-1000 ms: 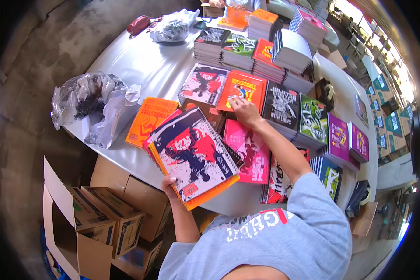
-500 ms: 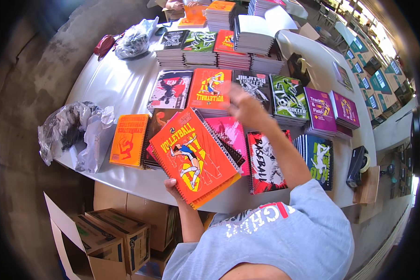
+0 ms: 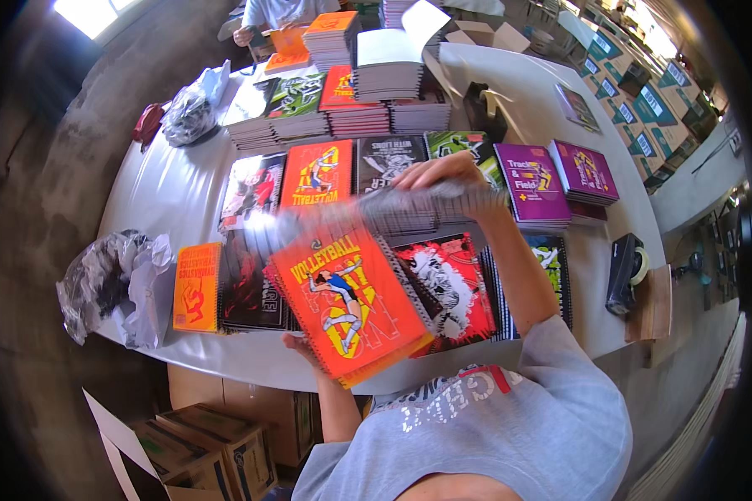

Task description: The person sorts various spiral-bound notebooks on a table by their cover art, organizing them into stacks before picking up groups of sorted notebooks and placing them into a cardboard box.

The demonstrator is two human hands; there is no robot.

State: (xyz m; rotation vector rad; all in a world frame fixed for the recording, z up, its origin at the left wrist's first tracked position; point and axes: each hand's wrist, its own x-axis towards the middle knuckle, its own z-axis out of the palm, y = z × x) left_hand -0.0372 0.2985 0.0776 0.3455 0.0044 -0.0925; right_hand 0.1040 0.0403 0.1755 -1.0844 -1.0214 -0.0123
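Note:
My left hand (image 3: 303,345) grips the lower left edge of a small pile of spiral notebooks, tilted above the near table edge. On top lies a red-orange notebook (image 3: 342,309) with a player in blue and white; a yellow-orange one shows beneath it. My right hand (image 3: 439,173) holds another spiral notebook (image 3: 368,213) by its far edge. That one is blurred and nearly edge-on, dark-looking, above the upper edge of the pile. Below its right end lies a red, black and white notebook (image 3: 451,288). To the left are an orange notebook (image 3: 195,288) and a black one (image 3: 251,288).
Notebook stacks cover the white table (image 3: 134,200), including purple ones (image 3: 533,179) at right. Crumpled plastic (image 3: 113,275) sits at the left edge, a tape dispenser (image 3: 625,271) at the right. A co-worker's hand (image 3: 244,35) is across the table. Cardboard boxes (image 3: 200,447) stand below.
My right hand, empty and over the middle row before, now holds a notebook above the pile. The pile in my left hand stays at nearly the same place. The view has shifted.

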